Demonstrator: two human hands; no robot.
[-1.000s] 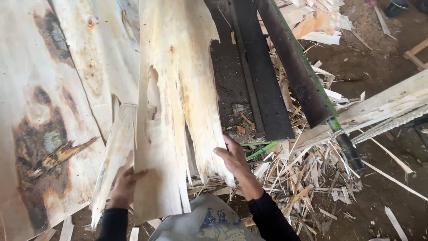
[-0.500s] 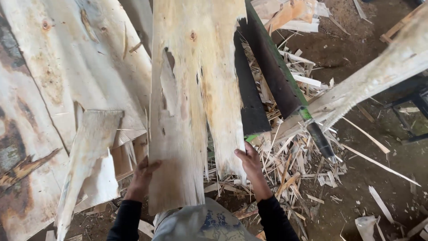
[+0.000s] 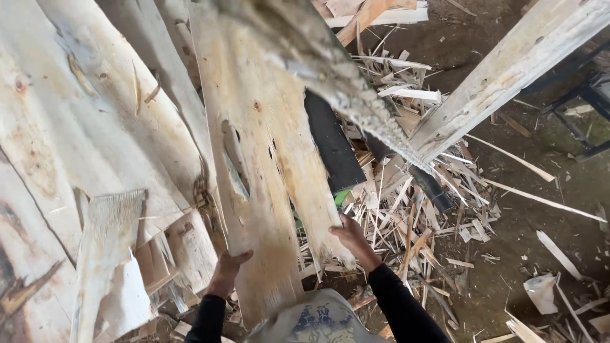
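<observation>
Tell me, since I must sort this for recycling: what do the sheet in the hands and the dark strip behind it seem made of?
The sheet held by the left hand and right hand looks like thin raw wood veneer: pale, unfinished, with grain lines, knots and splits. The dark strip looks like black rubber or plastic, smooth and matte; which one is unclear.

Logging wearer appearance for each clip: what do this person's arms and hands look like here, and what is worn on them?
Both arms wear long, plain black sleeves reaching to the wrists, without visible markings. The left hand and right hand are bare: no gloves, and no rings, watch or bands that can be made out.
</observation>
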